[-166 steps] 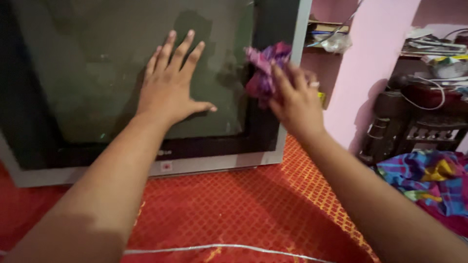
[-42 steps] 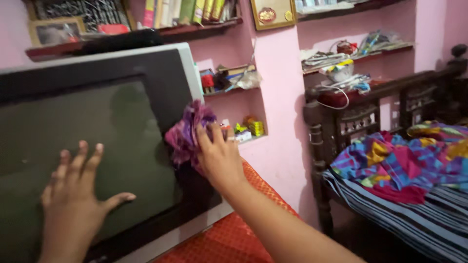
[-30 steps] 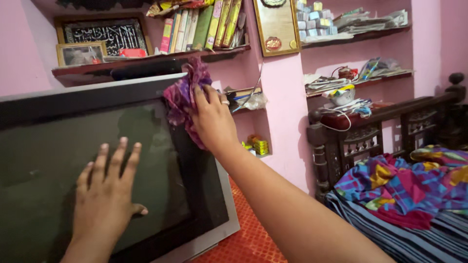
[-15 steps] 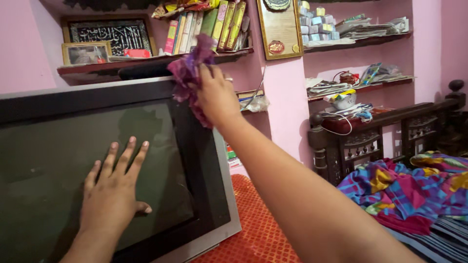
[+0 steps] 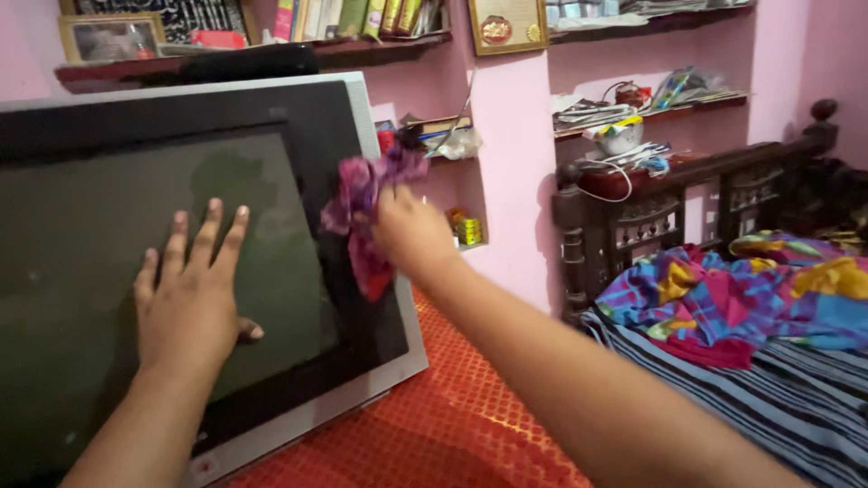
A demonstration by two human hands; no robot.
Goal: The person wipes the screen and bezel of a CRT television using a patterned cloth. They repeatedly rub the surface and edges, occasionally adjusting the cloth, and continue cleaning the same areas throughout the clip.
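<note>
The right hand has its fingers bunched around a purple cloth, pressed to the dark right bezel of the television. The left hand lies flat, fingers spread, on the screen, which looks smudged yet, so wiping seems partway done.

— What is the purple and magenta crumpled cloth like?

— Bunched up, loose end hanging, pressed to the right border of the big grey-framed television with the dark glass screen.

— And the television?

— Upright, tilted slightly back, on the red patterned tabletop, near its right edge.
</note>
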